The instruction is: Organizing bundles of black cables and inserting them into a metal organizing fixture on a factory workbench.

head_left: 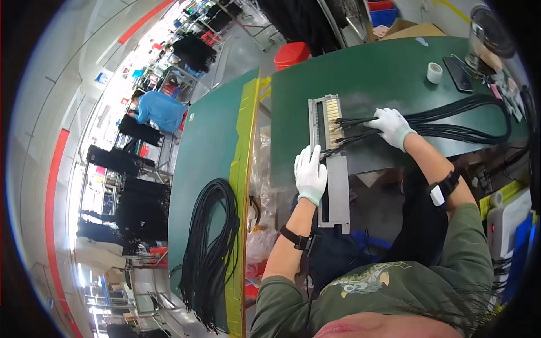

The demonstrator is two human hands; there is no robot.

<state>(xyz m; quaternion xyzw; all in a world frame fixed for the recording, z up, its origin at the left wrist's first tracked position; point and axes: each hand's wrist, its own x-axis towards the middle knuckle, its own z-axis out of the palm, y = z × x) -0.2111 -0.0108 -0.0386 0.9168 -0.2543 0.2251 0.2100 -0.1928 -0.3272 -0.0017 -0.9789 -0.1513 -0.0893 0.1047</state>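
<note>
My right hand [390,127], in a white glove, is closed around a bundle of black cables [451,121]. Their connector ends fan out to the left over a long grey metal fixture [338,191]. A row of brass-coloured slots [332,115] lines the fixture's upper part, and some cable ends lie across it. Also gloved, my left hand [310,172] rests on the fixture's left edge, fingers stretched out and thumb apart. Its fingertips are beside the lowest cable ends; whether they touch them I cannot tell. The fixture's lower part juts past the table edge towards me.
The green table [360,67] carries a white tape roll [434,73], a phone [457,74] and a clear jar [487,42]. On a second green table [214,124] to the left lies a thick coil of black cables [211,248]. Beyond is a red stool [292,55]; a person in blue [160,110] bends far left.
</note>
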